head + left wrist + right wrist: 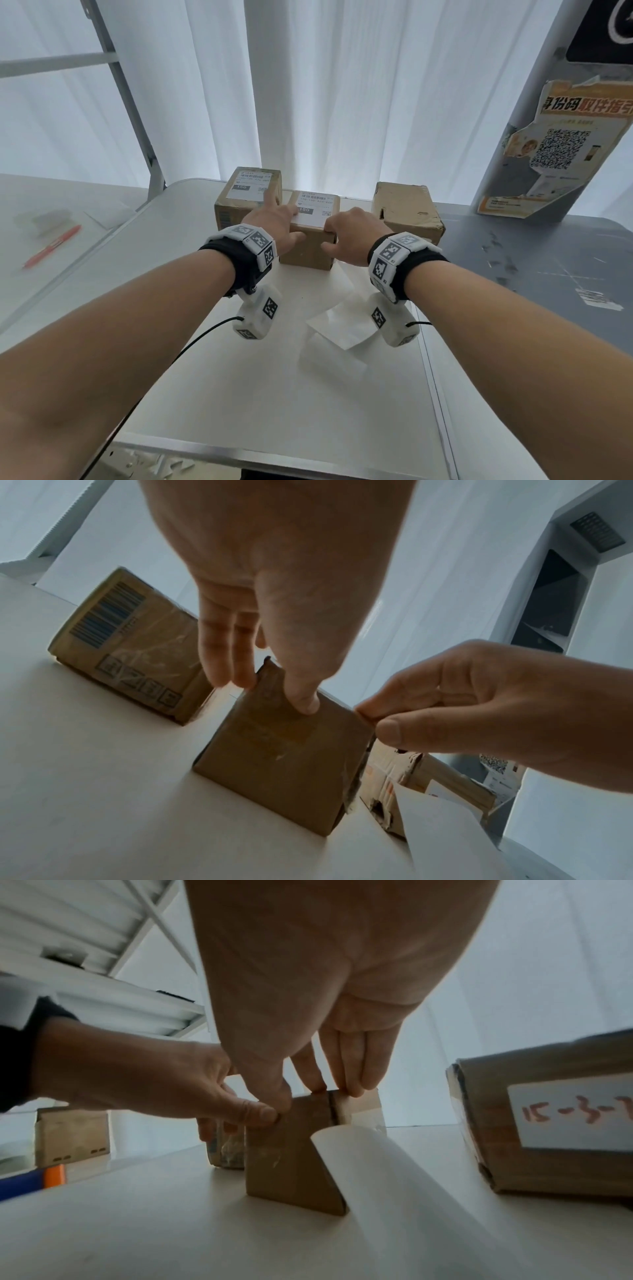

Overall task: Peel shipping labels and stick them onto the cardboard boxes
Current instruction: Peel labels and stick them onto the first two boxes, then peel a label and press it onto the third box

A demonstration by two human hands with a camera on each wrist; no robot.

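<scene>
Three cardboard boxes stand at the far side of the white table [274, 394]. The small middle box [308, 251] [284, 764] [287, 1164] carries a white shipping label [313, 210] on top. My left hand [274, 221] [274, 615] holds its left side, thumb on the front face and index finger stretched out over the left box [233, 212] [126, 647], which also bears a label [248, 188]. My right hand [346, 236] [325, 1015] grips the middle box's near right top corner. The right box [411, 212] [548, 1123] shows no label on top.
A curled white backing sheet [337, 325] [394, 1191] lies on the table just below my right wrist. A red pen [51, 246] lies on the left table. A grey surface [548, 274] and a pillar with a QR poster [555, 150] are at right. The right box's side has a handwritten sticker [575, 1115].
</scene>
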